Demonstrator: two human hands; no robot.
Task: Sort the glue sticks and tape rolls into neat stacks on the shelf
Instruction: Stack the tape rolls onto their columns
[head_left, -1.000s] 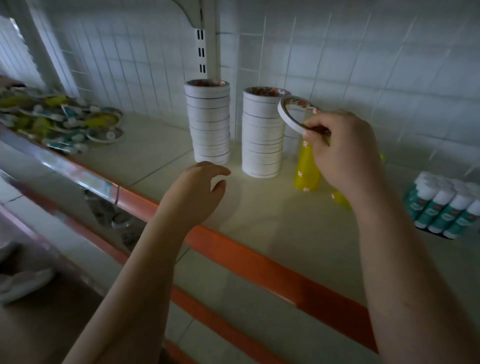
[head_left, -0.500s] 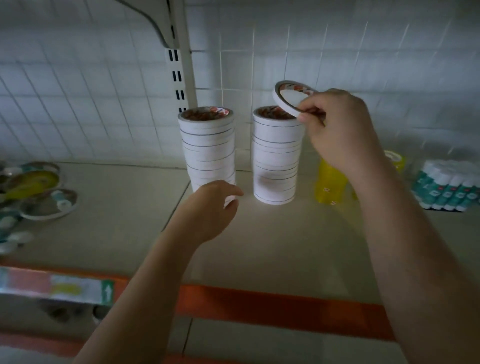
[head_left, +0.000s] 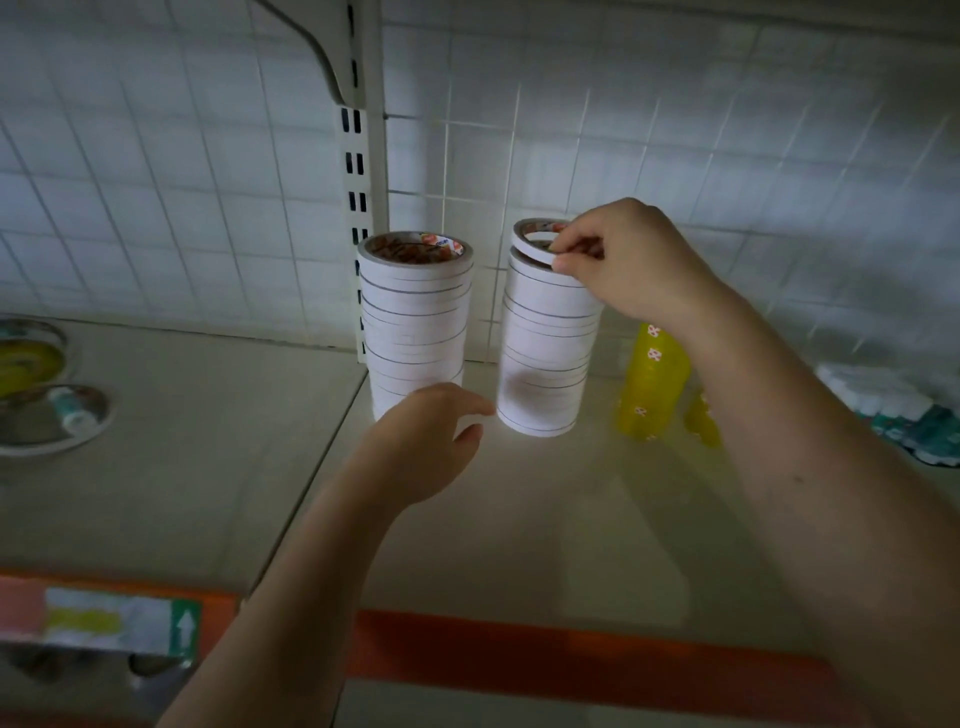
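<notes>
— On the shelf (head_left: 208, 467), what have you got?

— Two tall columns of white tape rolls, flat paper-faced rings piled into smooth cylinders against the tiled wall. My right hand (head_left: 631, 260) pinches a thin tape roll (head_left: 530, 240) between thumb and curled fingers (head_left: 574, 244); it sits tilted at the top of the right stack (head_left: 543, 358), touching its near edge.

— And the left?

— My left hand (head_left: 431, 441) hovers low in front of the left stack (head_left: 415, 322), fingers loosely curled and holding nothing that I can see. That stack's top ring shows a red printed core.

— Anything beside them?

— Just right of the stacks stand yellow translucent cylinders (head_left: 652, 384), possibly glue bottles; it's dim there. Farther right lie glue sticks (head_left: 914, 415), white caps and teal bodies, blurred. At far left, round flat packets (head_left: 47, 410) lie scattered. An orange strip (head_left: 571, 660) edges the shelf front.
</notes>
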